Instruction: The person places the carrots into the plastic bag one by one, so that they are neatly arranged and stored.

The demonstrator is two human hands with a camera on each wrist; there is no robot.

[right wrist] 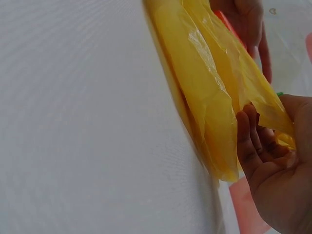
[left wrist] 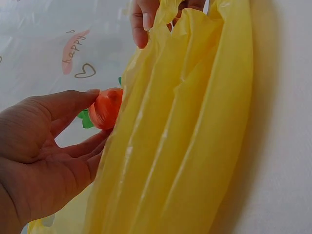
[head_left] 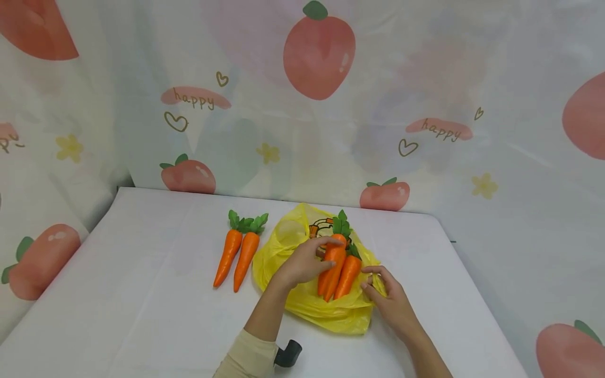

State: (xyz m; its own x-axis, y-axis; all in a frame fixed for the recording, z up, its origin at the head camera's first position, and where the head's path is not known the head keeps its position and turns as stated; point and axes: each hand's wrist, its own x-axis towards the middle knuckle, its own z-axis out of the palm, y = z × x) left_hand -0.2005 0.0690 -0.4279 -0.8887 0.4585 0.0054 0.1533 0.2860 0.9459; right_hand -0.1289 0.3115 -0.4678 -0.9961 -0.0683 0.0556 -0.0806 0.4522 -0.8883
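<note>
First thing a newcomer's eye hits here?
Probably the crumpled bright-yellow plastic bag on the white tabletop, with glossy orange, green-topped carrots clustered at its opening. There, the left hand grips one carrot, while the right hand holds the bag's right edge. Left of the bag, two more orange, tapered carrots with green leafy tops lie side by side.

Soft, even light fills the head view; both wrist views are dimmer and greyer. Glossy streaks line the yellow plastic bag (left wrist: 170, 146), with a soft-edged shadow beside it. Faint moiré ripples cross the white bench (right wrist: 87, 122) in the right wrist view.
</note>
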